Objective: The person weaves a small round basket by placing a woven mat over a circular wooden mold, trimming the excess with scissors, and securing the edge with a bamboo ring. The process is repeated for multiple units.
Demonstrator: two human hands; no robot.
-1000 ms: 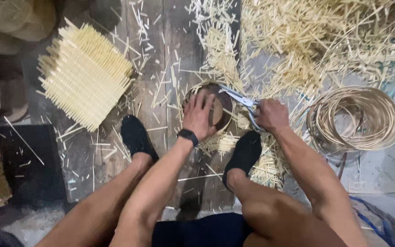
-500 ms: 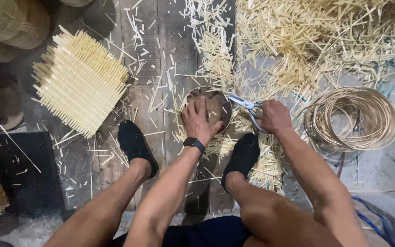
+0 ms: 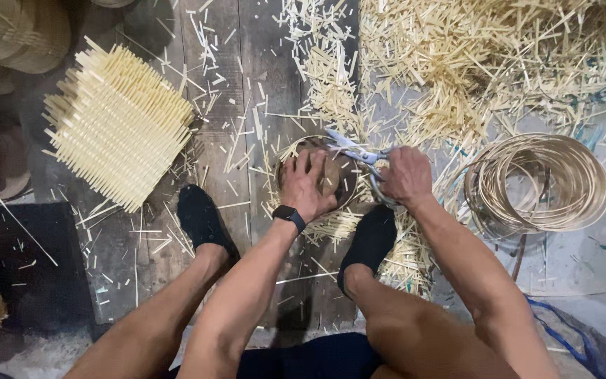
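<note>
Presently: right hand (image 3: 405, 175), grip closed round the handles of metal scissors (image 3: 355, 151), blades at the far rim of a small round woven piece (image 3: 317, 175). Left hand (image 3: 306, 186) pressed flat on that piece, pinning it to the plank floor (image 3: 247, 84) between two black-socked feet (image 3: 205, 221). Step, likely: trimming protruding strip ends; next cut calls for turning the piece. Surroundings: stack of woven mats (image 3: 117, 126) far left, coil of cane hoops (image 3: 538, 182) right, offcut litter (image 3: 471, 63) far, crowding the blades.
</note>
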